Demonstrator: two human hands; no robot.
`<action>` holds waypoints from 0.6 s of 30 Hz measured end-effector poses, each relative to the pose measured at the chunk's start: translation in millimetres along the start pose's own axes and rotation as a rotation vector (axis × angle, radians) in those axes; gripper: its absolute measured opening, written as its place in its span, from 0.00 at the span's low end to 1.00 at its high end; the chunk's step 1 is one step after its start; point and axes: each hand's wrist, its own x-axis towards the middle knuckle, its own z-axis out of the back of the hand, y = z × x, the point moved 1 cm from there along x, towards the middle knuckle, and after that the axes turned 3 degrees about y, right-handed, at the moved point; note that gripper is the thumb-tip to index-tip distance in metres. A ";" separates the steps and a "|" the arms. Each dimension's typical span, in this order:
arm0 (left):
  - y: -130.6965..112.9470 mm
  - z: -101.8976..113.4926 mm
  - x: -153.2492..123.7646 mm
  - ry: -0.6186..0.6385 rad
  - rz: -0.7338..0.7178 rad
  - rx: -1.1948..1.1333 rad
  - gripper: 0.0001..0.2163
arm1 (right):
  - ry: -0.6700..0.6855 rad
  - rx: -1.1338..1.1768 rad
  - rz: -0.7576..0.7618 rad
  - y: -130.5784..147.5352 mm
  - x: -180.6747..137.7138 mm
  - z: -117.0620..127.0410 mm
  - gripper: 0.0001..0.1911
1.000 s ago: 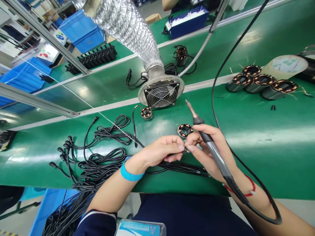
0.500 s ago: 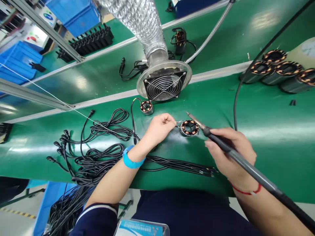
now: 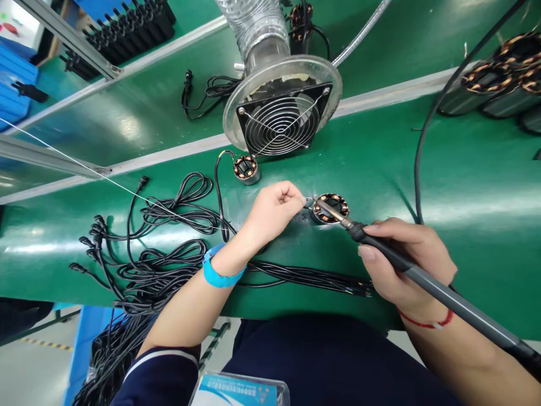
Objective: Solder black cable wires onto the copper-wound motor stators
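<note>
A small copper-wound stator ring [image 3: 338, 201] lies on the green bench [image 3: 465, 186]. My right hand [image 3: 406, 259] grips a soldering iron [image 3: 422, 276] like a pen, its tip resting on the ring's left side. My left hand [image 3: 274, 208] is closed in a pinch on a thin wire end held against the same spot. A bundle of black cables [image 3: 304, 276] runs under my left wrist, which wears a blue band.
A fume extractor fan [image 3: 281, 121] on a foil duct stands just behind. A second stator [image 3: 246, 168] with a black lead lies to its left. Coiled black cables [image 3: 164, 248] cover the bench's left. Larger stators [image 3: 490, 84] sit far right.
My hands have gone from the near edge forward to the stator ring. The iron's tip swung down from pointing up onto the ring. The view has moved closer to the fan.
</note>
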 end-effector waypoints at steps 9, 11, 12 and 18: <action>-2.3 -0.1 -0.9 -0.001 -0.009 -0.008 0.08 | -0.011 0.054 -0.049 -3.7 -6.0 -0.4 0.16; -3.3 -0.1 -1.1 0.002 -0.017 -0.006 0.08 | -0.013 0.058 -0.041 -3.7 -6.5 -0.4 0.17; -3.5 0.0 -1.1 0.002 -0.026 -0.003 0.08 | -0.011 0.059 -0.037 -3.7 -6.8 -0.5 0.17; -0.7 0.2 -1.2 0.000 -0.077 0.044 0.08 | -0.024 0.115 -0.082 -7.9 -11.5 -0.4 0.18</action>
